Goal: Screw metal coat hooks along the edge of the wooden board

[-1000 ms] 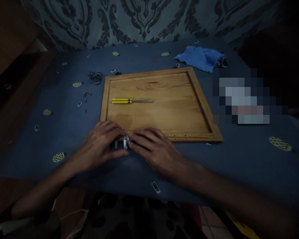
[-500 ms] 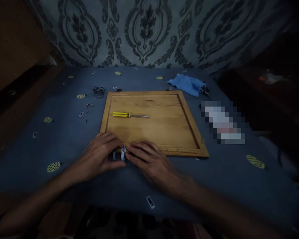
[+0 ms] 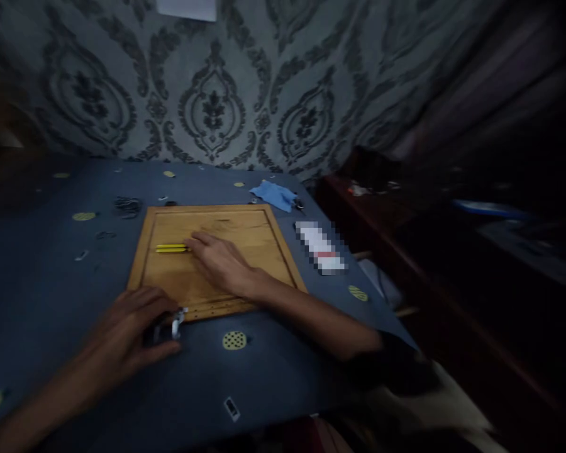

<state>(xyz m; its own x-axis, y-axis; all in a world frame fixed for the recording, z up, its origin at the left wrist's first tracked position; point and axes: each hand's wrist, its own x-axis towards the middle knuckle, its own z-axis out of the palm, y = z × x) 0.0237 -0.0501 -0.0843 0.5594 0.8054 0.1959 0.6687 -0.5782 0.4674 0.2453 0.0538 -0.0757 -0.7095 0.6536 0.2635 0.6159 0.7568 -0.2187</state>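
Now that the right hand (image 3: 221, 264) has left the metal fitting (image 3: 176, 326) for the screwdriver (image 3: 170, 248) on the wooden panel (image 3: 245, 233), finger grip unclear, only the left hand (image 3: 133, 324), fingers clamped, steadies the fitting at the near edge.

Left hand (image 3: 134, 324) low, thumb (image 3: 160, 354) apart from fingers (image 3: 155, 306); right hand (image 3: 221, 263) farther forward, palm down.

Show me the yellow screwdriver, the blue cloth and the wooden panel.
Yellow screwdriver (image 3: 171, 250): head view, middle of its handle.
Blue cloth (image 3: 274, 195): head view, middle of the fabric.
Wooden panel (image 3: 245, 229): head view, bare upper face.
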